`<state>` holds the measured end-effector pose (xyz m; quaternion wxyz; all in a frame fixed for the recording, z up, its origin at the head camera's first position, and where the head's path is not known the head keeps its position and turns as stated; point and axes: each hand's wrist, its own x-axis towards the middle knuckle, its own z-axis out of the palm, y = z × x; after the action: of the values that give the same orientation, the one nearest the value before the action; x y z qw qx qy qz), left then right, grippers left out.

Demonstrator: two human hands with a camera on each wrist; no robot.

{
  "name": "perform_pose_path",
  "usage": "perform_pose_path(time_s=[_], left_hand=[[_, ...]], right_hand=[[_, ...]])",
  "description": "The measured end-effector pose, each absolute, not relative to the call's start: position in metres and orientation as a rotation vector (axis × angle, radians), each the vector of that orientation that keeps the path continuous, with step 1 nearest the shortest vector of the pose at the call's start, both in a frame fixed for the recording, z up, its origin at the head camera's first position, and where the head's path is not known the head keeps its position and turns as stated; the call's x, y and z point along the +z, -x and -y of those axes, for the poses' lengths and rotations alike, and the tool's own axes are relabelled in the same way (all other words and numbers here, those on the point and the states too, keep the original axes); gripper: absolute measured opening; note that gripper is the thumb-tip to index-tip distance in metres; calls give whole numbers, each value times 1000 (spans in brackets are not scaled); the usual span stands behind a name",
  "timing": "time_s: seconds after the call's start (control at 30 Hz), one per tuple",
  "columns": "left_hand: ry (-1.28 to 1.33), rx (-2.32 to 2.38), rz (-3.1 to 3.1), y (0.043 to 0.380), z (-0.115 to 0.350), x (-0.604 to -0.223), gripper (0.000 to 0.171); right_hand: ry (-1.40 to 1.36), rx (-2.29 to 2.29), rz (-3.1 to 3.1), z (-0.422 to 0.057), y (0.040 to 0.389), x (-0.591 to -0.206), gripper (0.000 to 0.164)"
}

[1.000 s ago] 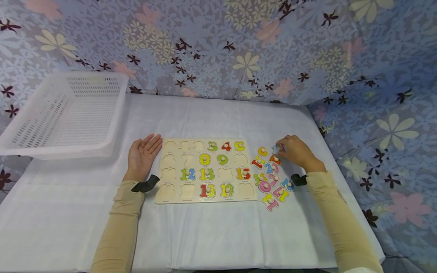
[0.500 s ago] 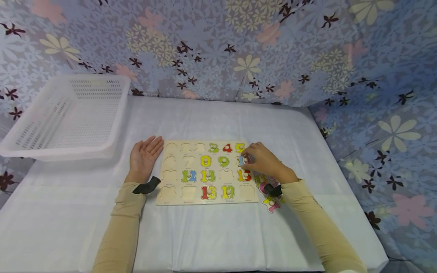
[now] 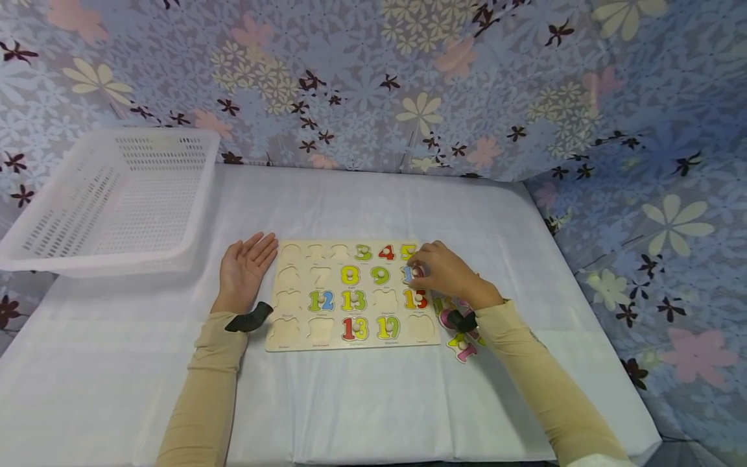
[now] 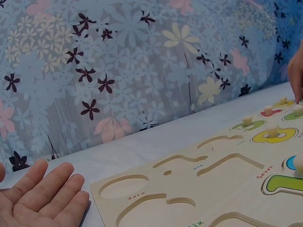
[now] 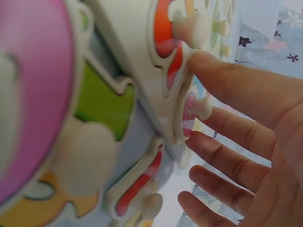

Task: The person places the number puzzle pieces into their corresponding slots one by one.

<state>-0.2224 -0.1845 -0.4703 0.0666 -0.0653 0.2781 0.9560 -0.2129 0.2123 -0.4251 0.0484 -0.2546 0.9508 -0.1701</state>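
Observation:
A wooden number puzzle board point(image 3: 320, 327) lies on the table with several knobbed numbers set in it. My right hand point(image 3: 448, 274) is over its right edge, holding the number 10 puzzle piece point(image 3: 407, 275) at the slot below the yellow 5 point(image 3: 408, 251). In the right wrist view the thumb point(image 5: 213, 71) and fingers lie on opposite edges of this piece, around its round knob point(image 5: 203, 108). My left hand point(image 3: 245, 269) rests palm up beside the board's left edge, fingers relaxed, holding nothing. In the left wrist view it lies near the unfilled Zero recess point(image 4: 124, 187).
Several loose number pieces point(image 3: 463, 349) lie right of the board, partly hidden under my right wrist. A white plastic basket point(image 3: 195, 194) stands at the back left of the white-covered table point(image 3: 362, 408). A flowered cloth point(image 3: 362, 78) hangs behind and to the right.
My right hand has carried the number 10 piece left from the loose pieces to the board's right side, then shifted slightly over its slot. The left hand has stayed put.

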Motion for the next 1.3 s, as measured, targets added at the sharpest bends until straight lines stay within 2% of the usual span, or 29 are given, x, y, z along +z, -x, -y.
perform_pose_path(time_s=[0.33, 0.53, 0.9, 1.1, 1.3], left_hand=[[207, 2876, -829, 220, 183, -466, 50], [197, 2873, -828, 222, 182, -468, 51], [208, 2885, -814, 220, 183, -468, 50], [204, 2900, -812, 220, 184, -472, 49], [128, 2910, -757, 223, 187, -479, 49]], right_hand=[[765, -499, -2872, -204, 214, -421, 27], [659, -542, -2887, -218, 203, -408, 33], [330, -661, -2982, -301, 137, -401, 34], [305, -681, -2957, -312, 101, -413, 30], [374, -690, -2973, -306, 86, -419, 32]])
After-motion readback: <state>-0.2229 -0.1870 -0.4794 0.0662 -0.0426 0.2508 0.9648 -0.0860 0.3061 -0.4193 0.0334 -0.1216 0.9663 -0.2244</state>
